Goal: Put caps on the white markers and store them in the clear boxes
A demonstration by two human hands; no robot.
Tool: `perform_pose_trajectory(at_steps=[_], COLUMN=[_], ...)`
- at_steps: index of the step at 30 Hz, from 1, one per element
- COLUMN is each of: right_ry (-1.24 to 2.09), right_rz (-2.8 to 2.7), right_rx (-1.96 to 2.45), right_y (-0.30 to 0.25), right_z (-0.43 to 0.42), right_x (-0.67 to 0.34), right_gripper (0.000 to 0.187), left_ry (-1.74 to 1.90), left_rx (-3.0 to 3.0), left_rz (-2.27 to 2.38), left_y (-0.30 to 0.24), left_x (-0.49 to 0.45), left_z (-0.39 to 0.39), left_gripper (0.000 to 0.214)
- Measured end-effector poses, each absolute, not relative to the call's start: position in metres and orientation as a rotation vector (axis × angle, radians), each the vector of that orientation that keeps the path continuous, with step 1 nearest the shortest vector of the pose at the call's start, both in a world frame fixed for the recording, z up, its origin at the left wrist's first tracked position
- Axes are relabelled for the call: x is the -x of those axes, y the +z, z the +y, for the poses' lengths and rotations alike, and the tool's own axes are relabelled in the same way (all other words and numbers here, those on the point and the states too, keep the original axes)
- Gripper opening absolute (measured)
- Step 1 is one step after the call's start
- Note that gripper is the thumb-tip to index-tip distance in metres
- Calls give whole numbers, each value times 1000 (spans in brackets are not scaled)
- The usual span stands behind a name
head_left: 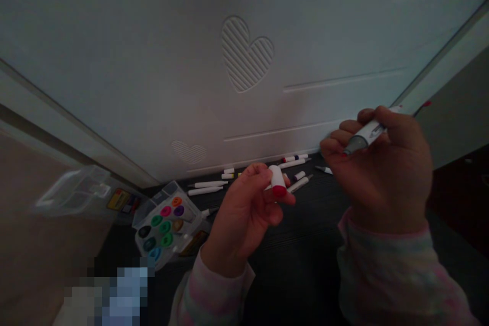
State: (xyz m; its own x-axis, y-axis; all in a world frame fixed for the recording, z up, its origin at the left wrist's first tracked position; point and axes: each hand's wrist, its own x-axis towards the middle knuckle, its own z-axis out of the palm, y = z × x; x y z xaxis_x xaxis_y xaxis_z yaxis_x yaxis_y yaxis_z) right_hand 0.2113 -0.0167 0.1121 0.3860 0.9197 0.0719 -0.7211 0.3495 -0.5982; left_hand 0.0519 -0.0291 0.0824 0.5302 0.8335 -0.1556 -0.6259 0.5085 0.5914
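My left hand [246,209] pinches a white marker cap [277,177] with a red end between thumb and fingers. My right hand [389,168], raised to the right, is closed round an uncapped marker [370,132]. This marker has a white body and a grey collar, and its red tip points down and left toward the curled fingers. Below and behind the hands, several white markers [208,184] and loose caps [299,176] lie on a dark surface [298,229] along the foot of a white panel.
An open clear plastic case [168,229] holds several upright markers with coloured ends, at the left. Its transparent lid [84,191] leans out beside it. The white panel [153,76] with an embossed heart [246,56] rises behind. A blurred-out patch covers the lower left corner.
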Motion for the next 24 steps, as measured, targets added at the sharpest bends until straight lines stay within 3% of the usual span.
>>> perform_pose_trajectory(at_steps=[12,24], right_ry=[1145,1184], right_rz=[-504,-637], right_rx=[575,644], right_y=[109,110], right_z=[-16,-22], right_x=[-205,-197], right_gripper=[17,6], left_ry=[964,1054], left_rx=[-579,-1318], left_rz=[499,981], left_y=[91,101], left_x=[-50,-29], left_z=[-38,-45], left_gripper=[12,15])
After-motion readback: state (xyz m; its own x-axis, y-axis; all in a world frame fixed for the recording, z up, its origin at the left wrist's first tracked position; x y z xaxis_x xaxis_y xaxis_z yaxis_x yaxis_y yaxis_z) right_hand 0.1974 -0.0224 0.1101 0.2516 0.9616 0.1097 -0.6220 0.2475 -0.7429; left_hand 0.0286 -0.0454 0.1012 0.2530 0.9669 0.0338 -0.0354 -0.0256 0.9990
